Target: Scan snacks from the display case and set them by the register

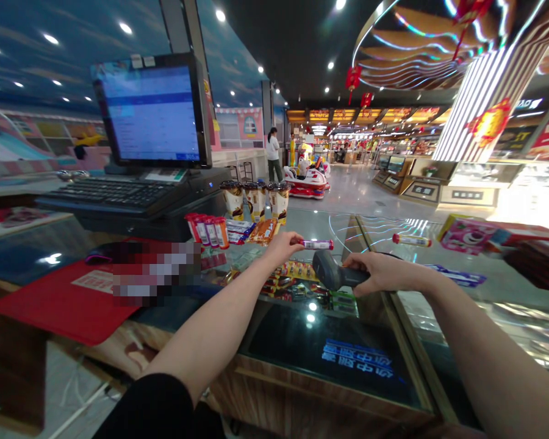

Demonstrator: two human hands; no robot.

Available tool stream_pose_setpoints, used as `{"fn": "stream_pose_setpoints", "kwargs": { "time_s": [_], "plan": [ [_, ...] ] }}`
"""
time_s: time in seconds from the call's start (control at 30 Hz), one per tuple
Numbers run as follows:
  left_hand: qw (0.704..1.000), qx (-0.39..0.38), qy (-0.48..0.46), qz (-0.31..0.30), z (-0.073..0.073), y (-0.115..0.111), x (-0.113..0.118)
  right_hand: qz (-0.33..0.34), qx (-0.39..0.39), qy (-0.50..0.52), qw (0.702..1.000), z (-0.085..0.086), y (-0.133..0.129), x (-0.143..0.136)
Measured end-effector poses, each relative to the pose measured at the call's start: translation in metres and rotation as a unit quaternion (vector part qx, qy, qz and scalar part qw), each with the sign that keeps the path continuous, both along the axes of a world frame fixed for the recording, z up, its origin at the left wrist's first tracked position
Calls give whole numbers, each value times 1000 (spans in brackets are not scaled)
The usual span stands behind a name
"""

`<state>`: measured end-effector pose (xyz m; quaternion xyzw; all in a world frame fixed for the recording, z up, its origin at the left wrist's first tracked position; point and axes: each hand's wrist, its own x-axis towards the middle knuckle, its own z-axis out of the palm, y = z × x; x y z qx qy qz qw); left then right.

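Over the glass counter, my left hand [285,245] pinches one end of a small candy tube [318,244] with red ends and a pale label. My right hand [376,272] is wrapped around the handle of a dark barcode scanner [328,270], whose head points left, just below the tube. To the left of my left hand stand several similar candy tubes [208,231] in a row. Beside them lie blue snack packets [239,231] and an orange packet [262,231]. Another candy tube [412,240] lies on the glass to the right of the scanner.
Three lidded cups [257,201] stand behind the packets. At the left are a monitor [153,113], a keyboard [105,195] and a red mat [68,299]. Blue packets [460,275] and a pink box [469,235] lie at the right. A person [273,153] stands far back.
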<state>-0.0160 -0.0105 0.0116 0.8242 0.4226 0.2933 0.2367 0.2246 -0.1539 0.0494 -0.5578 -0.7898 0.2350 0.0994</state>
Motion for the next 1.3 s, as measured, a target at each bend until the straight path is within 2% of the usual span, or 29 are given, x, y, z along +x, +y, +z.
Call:
{"fn": "stream_pose_setpoints", "kwargs": {
  "time_s": [0.27,0.43,0.6,0.73,0.8,0.9,1.0,1.3],
  "plan": [
    [1000,11,9,2,0,0,0,0,-44,19,999,-4,-1,0],
    [1000,10,8,1,0,0,1,8,-76,86,993,2,-5,1],
    [1000,6,3,2,0,0,1,-58,-9,112,992,1,3,3],
    [1000,5,2,0,0,-1,1,-111,88,107,984,-16,22,11],
    [1000,7,4,1,0,-1,1,-123,107,107,981,-26,31,14],
    [1000,8,6,-1,-1,1,1,-133,110,116,978,-37,40,15],
    [1000,12,12,1,-2,2,2,-128,103,128,978,-40,43,13],
    [1000,22,15,-16,1,-8,8,-112,105,39,987,-32,35,5]
  ]
}}
